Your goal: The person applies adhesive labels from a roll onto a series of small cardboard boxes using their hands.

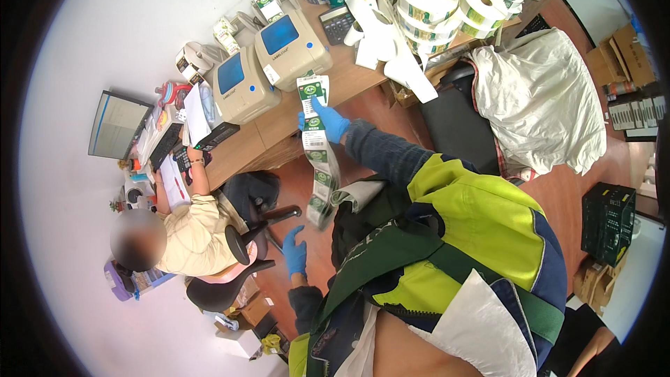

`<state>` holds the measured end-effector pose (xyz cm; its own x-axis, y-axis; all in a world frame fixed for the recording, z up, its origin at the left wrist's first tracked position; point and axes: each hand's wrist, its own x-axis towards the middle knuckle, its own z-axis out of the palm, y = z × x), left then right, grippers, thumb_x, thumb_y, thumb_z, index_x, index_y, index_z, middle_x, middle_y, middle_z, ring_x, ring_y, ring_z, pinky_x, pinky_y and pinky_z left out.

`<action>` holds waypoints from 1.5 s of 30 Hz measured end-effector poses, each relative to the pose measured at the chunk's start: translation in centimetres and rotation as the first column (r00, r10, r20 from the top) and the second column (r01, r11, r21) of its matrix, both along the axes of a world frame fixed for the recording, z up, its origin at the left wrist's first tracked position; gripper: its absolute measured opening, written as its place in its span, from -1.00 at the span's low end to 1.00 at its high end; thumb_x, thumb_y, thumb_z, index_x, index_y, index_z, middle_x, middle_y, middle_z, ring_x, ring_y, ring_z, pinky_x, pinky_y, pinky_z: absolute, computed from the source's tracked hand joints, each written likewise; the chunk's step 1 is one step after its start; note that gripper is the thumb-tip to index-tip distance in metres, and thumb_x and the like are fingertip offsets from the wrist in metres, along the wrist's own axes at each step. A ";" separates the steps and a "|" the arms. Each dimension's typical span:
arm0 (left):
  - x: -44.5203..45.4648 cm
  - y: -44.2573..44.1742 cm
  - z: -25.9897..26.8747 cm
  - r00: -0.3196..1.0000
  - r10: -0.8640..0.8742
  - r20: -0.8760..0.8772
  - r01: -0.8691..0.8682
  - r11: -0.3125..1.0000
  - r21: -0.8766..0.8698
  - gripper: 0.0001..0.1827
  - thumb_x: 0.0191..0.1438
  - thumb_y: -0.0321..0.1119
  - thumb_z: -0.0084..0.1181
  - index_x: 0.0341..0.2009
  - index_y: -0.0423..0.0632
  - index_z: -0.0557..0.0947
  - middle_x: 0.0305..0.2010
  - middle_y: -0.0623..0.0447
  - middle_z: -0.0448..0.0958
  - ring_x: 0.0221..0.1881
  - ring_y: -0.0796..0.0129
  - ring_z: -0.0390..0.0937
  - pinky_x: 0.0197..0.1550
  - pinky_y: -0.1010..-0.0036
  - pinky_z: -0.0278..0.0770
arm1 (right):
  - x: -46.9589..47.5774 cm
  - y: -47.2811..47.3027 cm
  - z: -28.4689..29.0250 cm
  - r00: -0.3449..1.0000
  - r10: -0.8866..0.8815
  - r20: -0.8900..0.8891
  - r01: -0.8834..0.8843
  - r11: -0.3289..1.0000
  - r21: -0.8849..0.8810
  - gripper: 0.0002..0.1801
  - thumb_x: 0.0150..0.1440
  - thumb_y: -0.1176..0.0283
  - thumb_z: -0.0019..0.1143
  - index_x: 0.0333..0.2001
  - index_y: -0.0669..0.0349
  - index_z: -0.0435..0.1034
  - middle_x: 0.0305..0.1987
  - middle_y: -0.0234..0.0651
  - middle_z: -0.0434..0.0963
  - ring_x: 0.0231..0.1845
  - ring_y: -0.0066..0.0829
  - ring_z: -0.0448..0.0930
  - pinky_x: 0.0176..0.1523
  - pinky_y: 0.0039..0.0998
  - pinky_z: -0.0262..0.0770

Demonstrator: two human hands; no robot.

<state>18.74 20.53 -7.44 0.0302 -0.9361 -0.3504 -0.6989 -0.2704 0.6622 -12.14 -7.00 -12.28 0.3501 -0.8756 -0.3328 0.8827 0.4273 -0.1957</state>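
Observation:
My right hand, in a blue glove, grips a strip of green-and-white printed labels near its upper end. The strip hangs in a long curve, its lower part blurred, and a curled white backing end lies against my dark apron. The held end is just in front of a beige label printer, which stands beside a second label printer on the wooden desk. My left hand, also gloved in blue, is apart from the strip, fingers spread and holding nothing.
A seated person works at the desk by a monitor. Stacked label rolls, loose backing paper and a calculator cover the far desk end. A chair draped with white cloth and a dark crate stand on my right.

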 end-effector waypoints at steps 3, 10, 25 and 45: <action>-4.5 -3.0 1.7 0.986 -0.037 -0.165 0.030 0.999 -0.043 -0.60 -0.06 -0.61 -0.02 -0.06 -0.13 0.58 0.00 -0.03 0.53 0.09 0.28 0.41 0.14 0.39 0.29 | -1.3 1.0 0.4 0.998 0.009 -0.067 -0.017 0.993 -0.113 -0.50 0.27 0.03 -0.18 0.11 0.15 0.24 -0.15 -0.15 0.50 -0.17 -0.23 0.55 -0.05 -0.22 0.55; -12.4 -11.6 7.0 0.936 -0.261 -0.237 0.210 0.952 -0.222 -0.67 0.03 -0.51 0.06 -0.06 -0.07 0.59 -0.04 0.00 0.55 -0.02 0.25 0.49 0.09 0.40 0.36 | -3.3 3.9 0.9 0.941 0.104 -0.321 -0.179 0.961 -0.212 -0.45 0.29 0.02 -0.23 0.19 0.17 0.20 -0.10 -0.10 0.52 -0.16 -0.33 0.58 -0.09 -0.37 0.55; -20.5 -23.4 7.1 0.893 -0.439 0.098 0.436 0.792 -0.428 -0.42 -0.18 -0.38 0.28 0.04 -0.09 0.52 -0.06 -0.13 0.51 -0.05 0.02 0.44 0.01 0.27 0.39 | -5.3 8.0 1.9 0.779 0.233 -0.582 -0.474 0.826 -0.304 -0.55 0.24 0.07 -0.07 -0.09 0.27 0.40 -0.30 -0.30 0.53 -0.28 -0.50 0.53 -0.13 -0.45 0.47; -19.8 -20.4 7.5 0.923 -0.288 0.255 0.380 0.788 -0.485 -0.87 -0.03 -0.38 0.15 -0.36 -0.11 0.54 -0.44 -0.14 0.43 -0.38 -0.01 0.40 -0.32 0.21 0.34 | -9.0 11.3 4.4 0.409 0.066 -0.910 -0.307 0.949 -0.069 -0.49 0.10 0.10 0.10 0.01 0.23 0.39 0.01 -0.09 0.48 -0.02 -0.20 0.52 0.04 -0.33 0.45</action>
